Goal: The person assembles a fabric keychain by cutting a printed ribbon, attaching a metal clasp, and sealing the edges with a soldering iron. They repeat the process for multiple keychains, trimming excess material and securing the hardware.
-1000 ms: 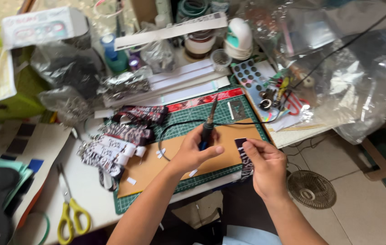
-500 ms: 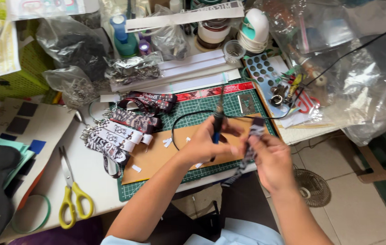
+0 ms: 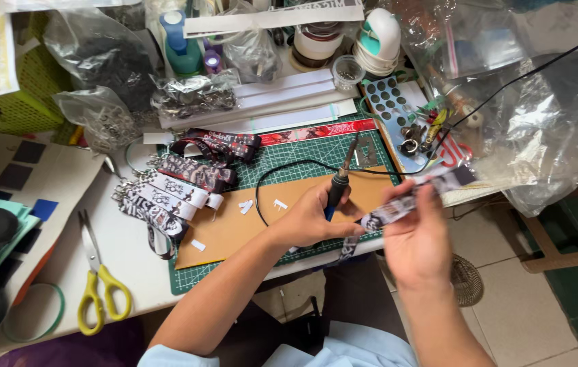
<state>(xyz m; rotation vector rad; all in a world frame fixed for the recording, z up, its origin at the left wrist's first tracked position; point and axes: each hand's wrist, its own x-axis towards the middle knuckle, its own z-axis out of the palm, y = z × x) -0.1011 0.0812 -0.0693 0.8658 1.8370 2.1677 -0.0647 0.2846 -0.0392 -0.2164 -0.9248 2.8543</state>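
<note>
My left hand (image 3: 309,221) is closed around the dark handle of a soldering iron (image 3: 340,180), tip raised over the tan board (image 3: 234,231) on the green cutting mat (image 3: 289,153), while my right hand (image 3: 415,234) pinches a printed black-and-white lanyard strap (image 3: 404,200) just beside the iron. More printed straps (image 3: 173,187) lie heaped at the mat's left edge. Clear crumpled plastic bags (image 3: 540,122) sit right of the mat, a red label strip (image 3: 316,132) lies along its far edge, and yellow-handled scissors (image 3: 98,289) rest on the white table.
</note>
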